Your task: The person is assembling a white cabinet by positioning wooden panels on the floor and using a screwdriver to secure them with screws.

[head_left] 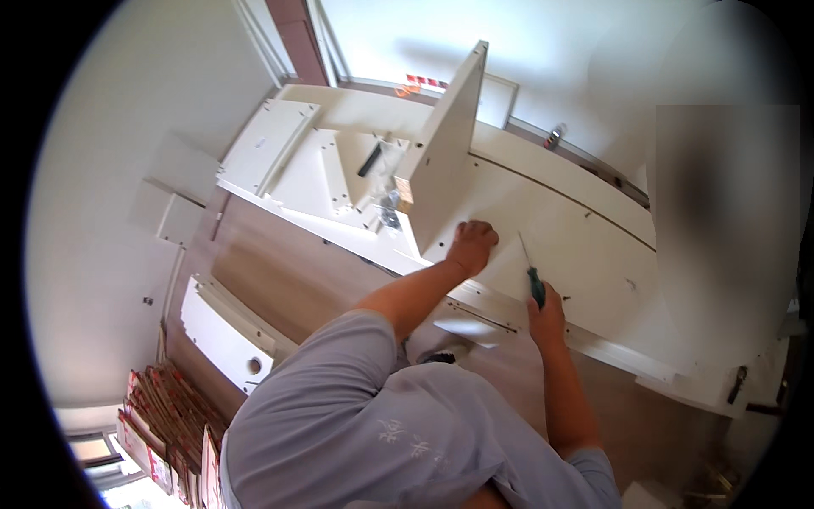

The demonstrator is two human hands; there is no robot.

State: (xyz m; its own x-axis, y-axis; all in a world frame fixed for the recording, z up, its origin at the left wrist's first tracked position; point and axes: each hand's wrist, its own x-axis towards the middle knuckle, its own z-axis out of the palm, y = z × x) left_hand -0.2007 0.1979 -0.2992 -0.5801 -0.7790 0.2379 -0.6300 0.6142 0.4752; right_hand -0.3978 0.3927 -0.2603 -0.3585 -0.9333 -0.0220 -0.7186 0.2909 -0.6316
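My right hand (549, 316) grips a screwdriver (536, 287) by its green handle, and the thin shaft points away from me over a large white panel (585, 280). My left hand (471, 248) is just above that panel, left of the screwdriver tip and close to the foot of an upright white board (449, 127). Its fingers are curled in; whatever they may hold is hidden. The board stands on edge across the panel, with small dark holes in its face. A long dark groove runs along the panel's far side.
Left of the upright board lie smaller white boards (270, 140), a clear plastic bag (390, 161) and a black strip (370, 159). Another white board with a round hole (216, 318) rests lower left, near stacked flattened cardboard (174, 416). A small canister (555, 136) is by the wall.
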